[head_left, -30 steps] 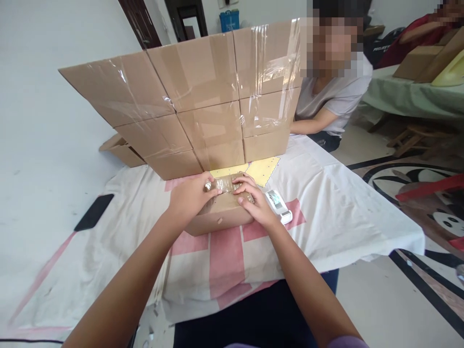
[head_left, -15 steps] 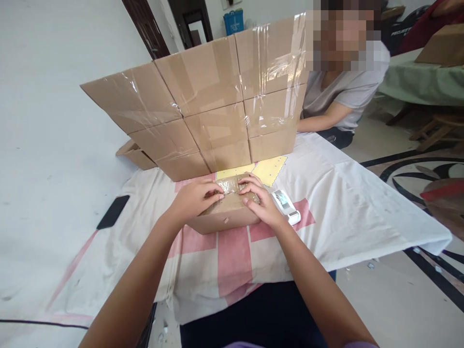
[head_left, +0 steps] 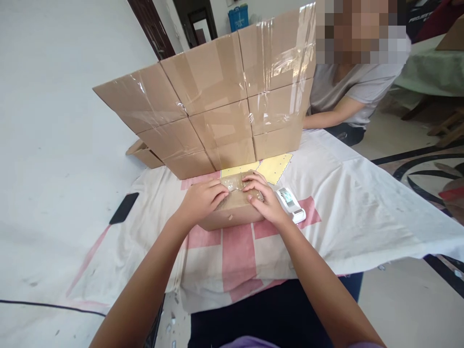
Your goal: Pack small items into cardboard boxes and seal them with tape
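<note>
A small cardboard box (head_left: 232,217) lies on the cloth in front of me. Shiny clear tape (head_left: 234,182) runs across its upper side, between my hands. My left hand (head_left: 206,199) rests on the box's left part, with thumb and fingers pressed together at the tape's edge. What is in that pinch, if anything, is hidden. On the right part of the box sits my right hand (head_left: 266,198), its bent fingers spread and the thumb apart. Its fingertips touch the taped surface. Close by my right wrist is a white device (head_left: 291,205) with a small screen.
A tall cardboard panel of taped boxes (head_left: 221,106) stands behind, over a yellow patterned piece (head_left: 275,167). A black phone-like slab (head_left: 123,208) lies left on the cloth (head_left: 348,208), near an open carton (head_left: 147,155). Another person (head_left: 340,106) sits at the far right.
The whole view has shifted slightly, so things appear farther right. Both hands stay on the box, with only small finger movements.
</note>
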Motion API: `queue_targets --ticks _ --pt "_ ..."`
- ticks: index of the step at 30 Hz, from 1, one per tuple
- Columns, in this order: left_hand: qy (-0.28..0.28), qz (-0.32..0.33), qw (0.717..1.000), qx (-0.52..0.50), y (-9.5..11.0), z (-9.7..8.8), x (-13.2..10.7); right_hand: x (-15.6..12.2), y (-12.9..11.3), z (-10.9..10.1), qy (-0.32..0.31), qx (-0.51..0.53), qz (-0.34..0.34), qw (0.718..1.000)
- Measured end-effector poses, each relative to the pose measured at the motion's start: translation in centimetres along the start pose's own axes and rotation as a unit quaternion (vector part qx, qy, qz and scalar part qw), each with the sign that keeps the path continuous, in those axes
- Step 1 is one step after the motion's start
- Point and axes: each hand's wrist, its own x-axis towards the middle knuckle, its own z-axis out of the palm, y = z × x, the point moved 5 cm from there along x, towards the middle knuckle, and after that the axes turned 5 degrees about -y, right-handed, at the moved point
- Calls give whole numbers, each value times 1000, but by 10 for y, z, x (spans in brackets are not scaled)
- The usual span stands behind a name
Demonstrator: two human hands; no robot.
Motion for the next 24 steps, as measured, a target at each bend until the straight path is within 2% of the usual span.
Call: queue_targets --ticks 7,13,19,24 --pt "-58 21 998 -22 8 -8 0 1 -2 -1 -2 -8 4 1000" --pt "-44 36 998 24 21 -6 -8 2 -3 0 1 -18 -22 1000" --pt "-2 -4 999 34 22 3 -14 2 -1 0 0 -31 -11 999" --pt "90 3 996 11 27 7 -26 -5 -1 0 6 -91 -19 996"
